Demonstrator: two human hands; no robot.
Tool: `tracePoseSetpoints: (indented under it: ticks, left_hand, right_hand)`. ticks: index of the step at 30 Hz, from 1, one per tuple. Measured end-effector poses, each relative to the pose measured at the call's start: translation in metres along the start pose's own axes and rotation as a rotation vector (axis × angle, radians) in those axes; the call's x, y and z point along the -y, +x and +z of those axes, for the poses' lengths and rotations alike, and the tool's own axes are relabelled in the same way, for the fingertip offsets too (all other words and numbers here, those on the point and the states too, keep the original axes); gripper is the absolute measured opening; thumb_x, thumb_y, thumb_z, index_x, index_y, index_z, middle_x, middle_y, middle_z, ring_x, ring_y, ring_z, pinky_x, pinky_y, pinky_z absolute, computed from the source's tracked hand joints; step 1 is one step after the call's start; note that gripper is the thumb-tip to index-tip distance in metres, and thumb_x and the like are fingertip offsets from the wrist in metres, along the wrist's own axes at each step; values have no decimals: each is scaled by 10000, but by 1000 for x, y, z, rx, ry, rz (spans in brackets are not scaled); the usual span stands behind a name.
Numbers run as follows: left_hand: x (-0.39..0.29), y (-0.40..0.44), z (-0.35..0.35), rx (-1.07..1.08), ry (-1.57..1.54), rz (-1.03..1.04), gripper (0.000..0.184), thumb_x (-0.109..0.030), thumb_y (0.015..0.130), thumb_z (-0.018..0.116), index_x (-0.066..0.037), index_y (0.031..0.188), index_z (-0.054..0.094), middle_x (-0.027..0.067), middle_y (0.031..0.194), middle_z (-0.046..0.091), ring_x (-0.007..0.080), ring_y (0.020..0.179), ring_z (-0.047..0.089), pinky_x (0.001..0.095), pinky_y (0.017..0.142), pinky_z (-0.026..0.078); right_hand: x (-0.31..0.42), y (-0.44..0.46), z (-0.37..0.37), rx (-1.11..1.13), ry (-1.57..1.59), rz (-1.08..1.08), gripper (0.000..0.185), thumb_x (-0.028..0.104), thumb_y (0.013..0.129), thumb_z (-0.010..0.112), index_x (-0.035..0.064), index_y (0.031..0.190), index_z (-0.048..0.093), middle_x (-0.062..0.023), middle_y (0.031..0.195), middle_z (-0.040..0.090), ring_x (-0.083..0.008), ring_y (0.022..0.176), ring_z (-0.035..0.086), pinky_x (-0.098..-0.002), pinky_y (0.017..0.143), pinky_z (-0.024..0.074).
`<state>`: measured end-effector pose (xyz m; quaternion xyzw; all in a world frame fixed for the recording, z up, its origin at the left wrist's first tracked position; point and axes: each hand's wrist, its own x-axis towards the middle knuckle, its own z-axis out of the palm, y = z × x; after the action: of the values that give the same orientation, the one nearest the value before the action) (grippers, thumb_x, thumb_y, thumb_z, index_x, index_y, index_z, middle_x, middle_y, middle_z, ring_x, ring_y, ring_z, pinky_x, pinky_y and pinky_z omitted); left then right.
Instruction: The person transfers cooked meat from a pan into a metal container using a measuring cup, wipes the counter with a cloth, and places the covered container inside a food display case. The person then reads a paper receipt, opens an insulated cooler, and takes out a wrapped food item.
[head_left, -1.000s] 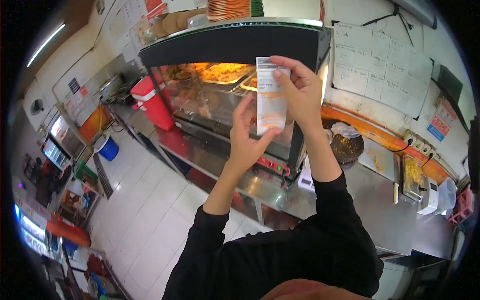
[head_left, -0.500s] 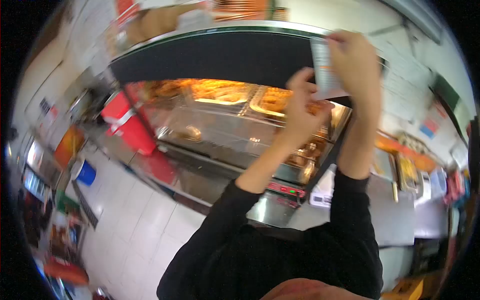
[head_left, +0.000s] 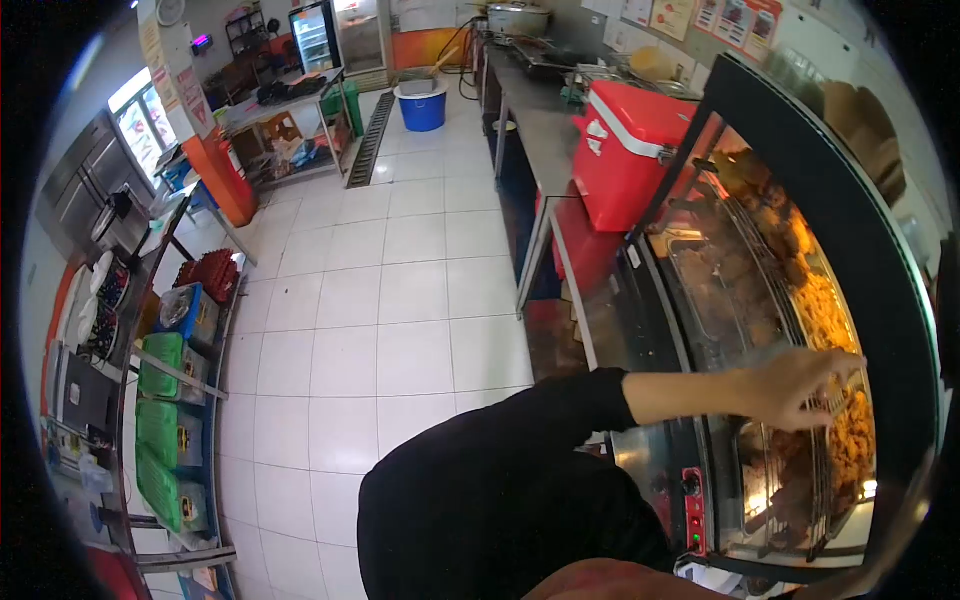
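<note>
My left hand reaches out to the right, in front of the glass of a heated food display cabinet. Its fingers are bent and apart, and nothing shows between them. Behind the glass, trays of golden fried food sit on wire racks under warm light. Darker fried pieces lie on the lower level, partly blurred by reflections. My right hand is out of sight; only a blurred, skin-toned strip shows at the lower right edge.
A red cooler box stands on the steel counter beyond the cabinet. A blue tub sits on the tiled floor beside a drain grate. Green-lidded bins line the shelf at left.
The view has swung left, bringing the floor and left shelves into sight. My right hand and the printed packet it held have left the view. My left hand remains at the cabinet.
</note>
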<state>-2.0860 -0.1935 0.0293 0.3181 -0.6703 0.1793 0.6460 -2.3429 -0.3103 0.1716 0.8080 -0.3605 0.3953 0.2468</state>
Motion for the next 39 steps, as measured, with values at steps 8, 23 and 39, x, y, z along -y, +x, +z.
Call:
tracePoseSetpoints:
  ticks: [8, 23, 39]
  left_hand:
    - [22, -42, -175, -96, 279, -461, 684, -137, 738, 640, -56, 1291, 246, 117, 950, 532, 195, 672, 598, 310, 628, 473]
    - [250, -45, -366, 209, 1001, -359, 789, -285, 574, 768, -66, 1229, 386, 179, 1090, 466, 346, 1033, 434, 429, 910, 349]
    - [406, 22, -450, 939, 352, 162, 641, -402, 578, 670, -107, 1123, 503, 138, 1104, 514, 323, 1054, 473, 427, 854, 406]
  right_hand:
    - [-11, 0, -27, 7, -205, 3, 512, 451, 906, 383, -1, 845, 615, -137, 794, 580, -339, 792, 515, -405, 719, 429]
    - [3, -4, -33, -81, -619, 202, 473, 396, 916, 399, -14, 1048, 595, -221, 1059, 574, -330, 950, 551, -412, 856, 410]
    - [399, 2, 318, 1111, 1156, -123, 338, 124, 664, 665, 13, 975, 596, -152, 972, 617, -289, 951, 569, -351, 870, 400]
